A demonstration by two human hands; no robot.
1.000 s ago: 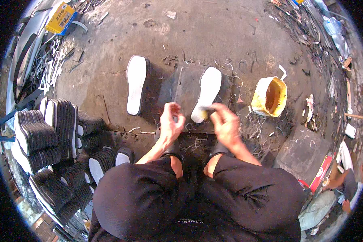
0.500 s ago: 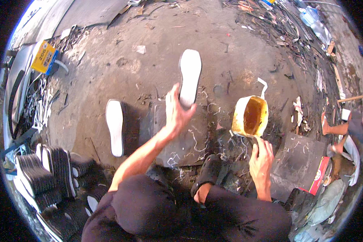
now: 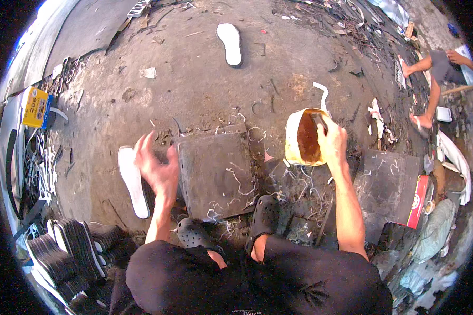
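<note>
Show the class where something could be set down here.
Open ground lies between the far white sole and the dark board; the board's upper left looks bare. Crowded: stacked soles at lower left, and the pot, with the right hand at its rim.

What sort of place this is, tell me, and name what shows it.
Probably a small, makeshift shoe-sole workshop: stacks of white-faced soles at lower left, a pale tub brown inside, perhaps with glue, and offcut-like white strips heaped at the left edge.
</note>
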